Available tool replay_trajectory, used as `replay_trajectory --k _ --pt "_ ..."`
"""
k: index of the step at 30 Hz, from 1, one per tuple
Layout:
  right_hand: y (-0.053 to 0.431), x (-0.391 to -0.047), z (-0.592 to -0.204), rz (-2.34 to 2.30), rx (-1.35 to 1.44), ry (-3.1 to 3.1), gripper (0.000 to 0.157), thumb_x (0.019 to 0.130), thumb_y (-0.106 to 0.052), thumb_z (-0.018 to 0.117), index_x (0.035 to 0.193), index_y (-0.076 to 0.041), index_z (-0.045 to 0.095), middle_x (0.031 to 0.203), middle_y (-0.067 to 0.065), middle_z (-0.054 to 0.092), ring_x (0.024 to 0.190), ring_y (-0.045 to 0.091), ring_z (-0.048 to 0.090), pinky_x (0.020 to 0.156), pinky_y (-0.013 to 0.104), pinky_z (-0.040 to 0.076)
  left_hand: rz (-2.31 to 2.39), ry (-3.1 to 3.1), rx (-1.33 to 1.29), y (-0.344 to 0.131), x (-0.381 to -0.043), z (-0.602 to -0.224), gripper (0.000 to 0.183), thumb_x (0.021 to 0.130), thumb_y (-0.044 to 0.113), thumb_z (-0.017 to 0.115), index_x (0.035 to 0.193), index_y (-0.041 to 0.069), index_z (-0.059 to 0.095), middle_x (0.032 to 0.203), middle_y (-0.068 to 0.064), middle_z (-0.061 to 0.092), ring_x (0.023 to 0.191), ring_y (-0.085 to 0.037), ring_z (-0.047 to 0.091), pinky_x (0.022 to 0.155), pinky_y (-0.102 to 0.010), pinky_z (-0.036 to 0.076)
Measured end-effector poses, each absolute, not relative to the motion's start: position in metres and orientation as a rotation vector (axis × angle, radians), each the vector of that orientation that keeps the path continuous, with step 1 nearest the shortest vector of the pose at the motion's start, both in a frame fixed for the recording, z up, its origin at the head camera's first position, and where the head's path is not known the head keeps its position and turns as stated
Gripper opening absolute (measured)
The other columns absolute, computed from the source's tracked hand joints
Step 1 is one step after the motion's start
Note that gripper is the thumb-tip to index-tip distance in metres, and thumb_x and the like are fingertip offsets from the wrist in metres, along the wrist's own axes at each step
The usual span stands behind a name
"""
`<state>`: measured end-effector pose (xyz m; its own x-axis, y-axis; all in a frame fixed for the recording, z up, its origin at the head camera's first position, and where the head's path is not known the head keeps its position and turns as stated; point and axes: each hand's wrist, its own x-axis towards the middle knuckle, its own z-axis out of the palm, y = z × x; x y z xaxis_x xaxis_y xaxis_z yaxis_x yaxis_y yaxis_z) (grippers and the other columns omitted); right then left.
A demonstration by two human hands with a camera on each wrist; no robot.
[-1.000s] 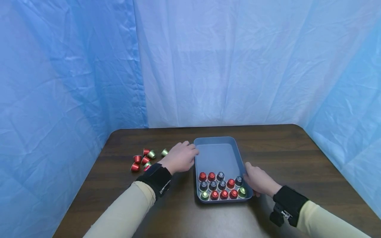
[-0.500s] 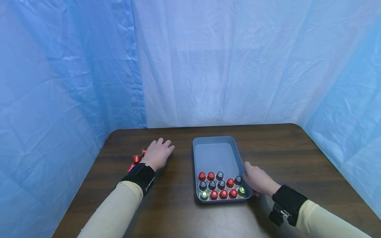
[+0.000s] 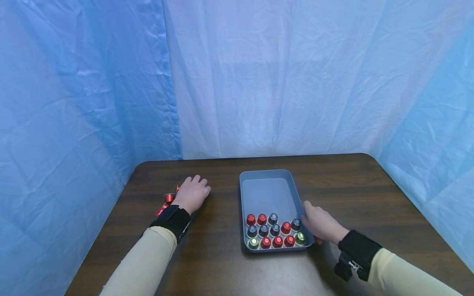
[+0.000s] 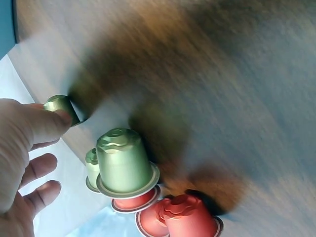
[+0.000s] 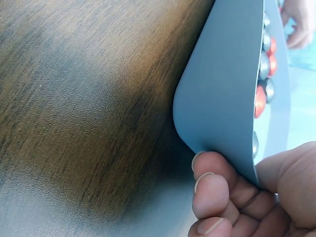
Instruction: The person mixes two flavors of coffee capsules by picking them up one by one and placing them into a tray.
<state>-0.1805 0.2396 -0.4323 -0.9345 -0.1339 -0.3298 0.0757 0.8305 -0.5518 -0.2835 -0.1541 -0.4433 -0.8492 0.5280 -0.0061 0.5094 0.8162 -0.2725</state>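
Observation:
My left hand (image 3: 191, 195) is over the left part of the table, among loose coffee capsules. Its thumb and forefinger pinch a green coffee capsule (image 4: 60, 106), while the other fingers stay spread in the left wrist view. Just beside that hand stand another green capsule (image 4: 123, 163) and a red capsule (image 4: 190, 217). At the near right side of a grey-blue tray (image 3: 264, 191), my right hand (image 3: 321, 222) grips the wall, thumb inside and fingers curled below the rim. Red, dark and green capsules (image 3: 275, 230) stand upright in rows at the tray's near end.
More red capsules (image 3: 169, 198) lie left of the left hand, partly hidden by it. The dark wooden table (image 3: 214, 263) has its far edge close to blue-white sheets (image 3: 274, 82) that hang behind and at both sides.
My left hand has moved left from the tray's far-left rim to the loose capsules, then slightly further left and down. My right hand has stayed on the tray.

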Motion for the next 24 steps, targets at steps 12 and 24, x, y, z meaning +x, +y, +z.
replay_trajectory --k 12,24 --pt "0.2379 -0.1825 -0.4320 -0.803 -0.042 2.658 0.035 0.103 -0.011 0.056 0.130 0.005 0.042 0.087 0.014 0.058 0.051 0.023 0.059 0.048 0.034 0.050 0.435 -2.907 -0.866 -0.1579 -0.2838 -0.4463 0.038 0.075 0.014 0.092 0.111 0.015 0.079 0.113 -0.010 0.070 0.107 -0.033 0.057 0.093 -0.048 0.049" --pt "0.2395 -0.1830 -0.4320 -0.812 -0.047 2.655 0.037 0.103 -0.010 0.056 0.133 0.006 0.041 0.088 0.014 0.058 0.052 0.023 0.059 0.049 0.035 0.050 0.353 -2.918 -0.869 -0.1503 -0.2812 -0.4377 0.034 0.082 0.018 0.087 0.113 0.011 0.075 0.113 -0.009 0.069 0.107 -0.030 0.058 0.093 -0.047 0.050"
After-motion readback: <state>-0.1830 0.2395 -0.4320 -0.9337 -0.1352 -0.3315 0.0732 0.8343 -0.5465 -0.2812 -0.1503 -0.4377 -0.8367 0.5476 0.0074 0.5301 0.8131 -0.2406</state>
